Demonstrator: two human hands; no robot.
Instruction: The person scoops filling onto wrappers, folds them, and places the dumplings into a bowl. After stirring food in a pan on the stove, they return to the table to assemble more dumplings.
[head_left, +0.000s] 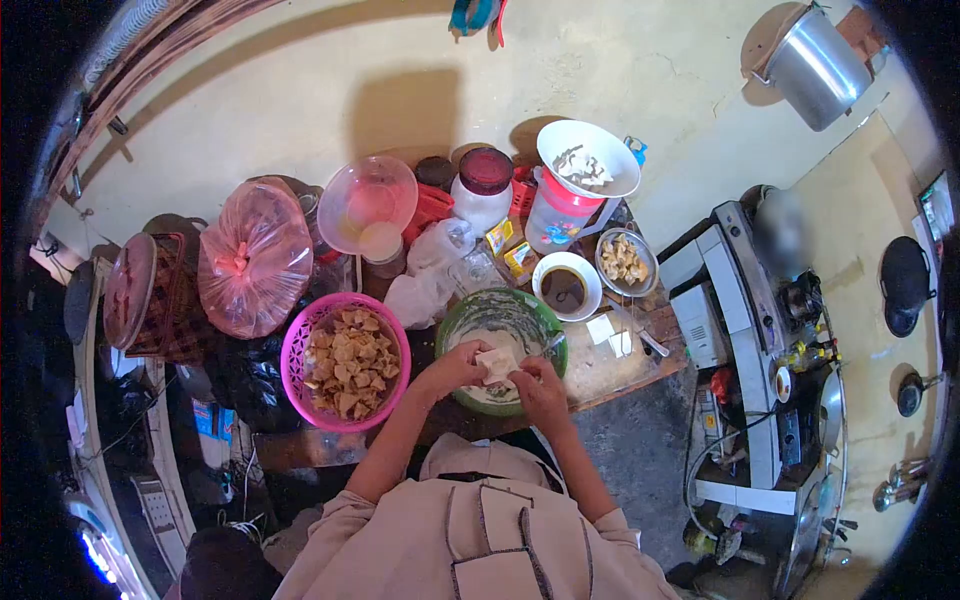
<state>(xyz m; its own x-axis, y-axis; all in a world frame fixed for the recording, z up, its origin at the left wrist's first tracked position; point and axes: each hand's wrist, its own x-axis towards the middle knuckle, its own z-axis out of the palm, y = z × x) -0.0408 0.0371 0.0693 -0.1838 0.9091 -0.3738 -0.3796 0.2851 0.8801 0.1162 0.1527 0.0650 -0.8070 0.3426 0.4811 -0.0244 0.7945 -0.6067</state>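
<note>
Between both hands is a thin white square wrapper (497, 364), held over a green bowl (552, 318) of pale, sticky mixture (486, 335). My left hand (452, 368) pinches its left side. On the right side, my right hand (541, 390) closes its fingers at the wrapper's edge. A utensil handle (553, 341) leans on the bowl's right rim. More white square wrappers (601, 329) lie on the wooden board to the right. Left of the bowl stands a pink basket (291, 372) full of light-brown folded pieces (352, 362).
A white bowl of dark liquid (564, 290), a dish of pieces (623, 260) and a knife (652, 344) sit at right. Behind stand a pitcher (556, 215) topped by a white bowl (628, 150), and a lidded jar (483, 200). A tied plastic bag (257, 260) is at left; a stove (745, 300) is at far right.
</note>
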